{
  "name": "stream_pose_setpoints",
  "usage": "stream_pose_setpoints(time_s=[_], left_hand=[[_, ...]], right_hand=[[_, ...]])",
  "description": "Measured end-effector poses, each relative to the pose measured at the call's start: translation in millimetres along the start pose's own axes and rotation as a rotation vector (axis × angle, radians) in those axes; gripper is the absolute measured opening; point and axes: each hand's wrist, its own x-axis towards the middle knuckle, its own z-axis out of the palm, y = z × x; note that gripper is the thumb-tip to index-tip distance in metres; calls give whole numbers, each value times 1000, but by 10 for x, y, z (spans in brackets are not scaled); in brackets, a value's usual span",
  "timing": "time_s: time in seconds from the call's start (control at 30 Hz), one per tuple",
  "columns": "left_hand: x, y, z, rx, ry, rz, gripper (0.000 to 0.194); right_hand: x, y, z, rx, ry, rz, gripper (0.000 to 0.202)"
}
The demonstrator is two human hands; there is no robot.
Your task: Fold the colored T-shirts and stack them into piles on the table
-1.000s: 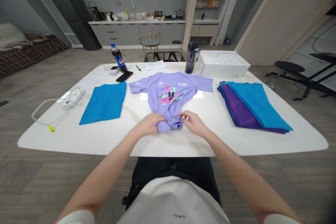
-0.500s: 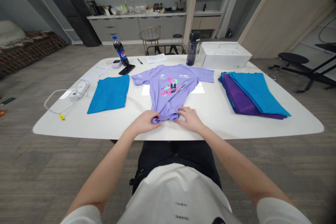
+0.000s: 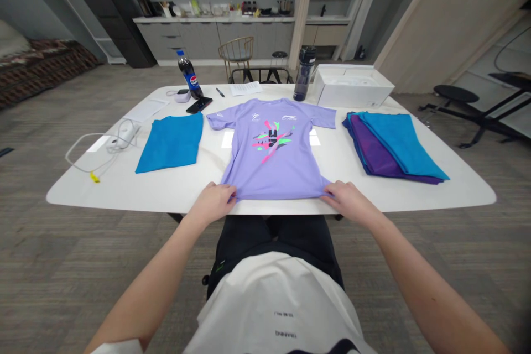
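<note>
A lilac T-shirt (image 3: 274, 168) lies spread on the white table (image 3: 166, 193), printed side up, its collar at the far side and its hem near the table's front edge. Its chest carries a pink, green and black print. My left hand (image 3: 214, 202) pinches the left corner of the hem. At the opposite corner, my right hand (image 3: 348, 199) is closed on the hem too, and the cloth between them is stretched nearly straight. To the left lies a folded blue cloth (image 3: 171, 142). Several folded blue and purple garments (image 3: 394, 146) are stacked on the right.
Along the back stand a cola bottle (image 3: 189, 76), a dark water bottle (image 3: 305, 73) and a white box (image 3: 352, 86). A phone (image 3: 199, 104), a pen (image 3: 219, 92) and papers (image 3: 246, 88) lie nearby. A white power strip (image 3: 123, 135) with a looping cable sits at the left edge.
My hands have moved apart, left hand leftward and right hand rightward. The bunched lower part of the T-shirt is now pulled wide and flat. The view has shifted slightly.
</note>
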Motion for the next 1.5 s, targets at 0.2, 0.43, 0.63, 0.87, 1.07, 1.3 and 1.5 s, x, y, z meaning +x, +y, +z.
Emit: stream_pose_setpoints(time_s=[0.2,0.43,0.63,0.87,1.07,1.3,1.5], left_hand=[[96,256,-2,-78,61,122,32],[57,478,181,102,117,-95,34],[-37,525,211,111,129,-193,39],[27,437,189,155,142,-205,34],[10,425,229,99,109,-279,38],[309,272,368,15,250,-22,38],[291,343,491,38,313,-98,41]], right_hand=[[-164,61,160,138,157,80,32],[-297,207,398,33,267,208,36],[-606,261,325,-188,181,440,30],[-504,259,365,0,255,323,30],[-495,301,339,129,124,444,37],[-601,459,222,282,190,508,24],[-769,602,392,465,205,496,24]])
